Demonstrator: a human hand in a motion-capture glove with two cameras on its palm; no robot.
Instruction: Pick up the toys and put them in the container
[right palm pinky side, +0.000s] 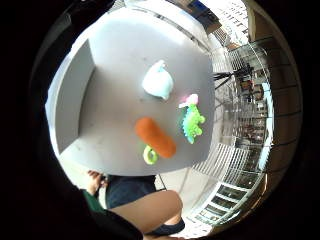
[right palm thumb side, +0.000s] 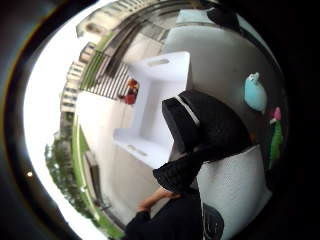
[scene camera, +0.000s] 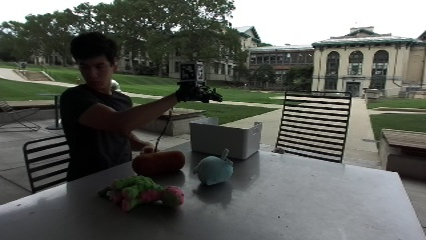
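Orange carrot toy (scene camera: 158, 162) lies flat, lengthwise across table (scene camera: 299, 200).

An outdoor seating area on what looks like a campus or public grounds is shown. A grey table (scene camera: 299, 200) is set on a paved terrace, with black slatted metal chairs (scene camera: 314, 125) placed at it. Beyond the paving, mown lawn (scene camera: 40, 90) and large trees (scene camera: 153, 25) are seen, and paths are laid across the grass. Pale stone buildings (scene camera: 363, 65) with tall arched windows are seen in the background under an overcast sky. Low benches or planters (scene camera: 403, 150) are set along the paving. Railings and a further building front are caught in the palm views.
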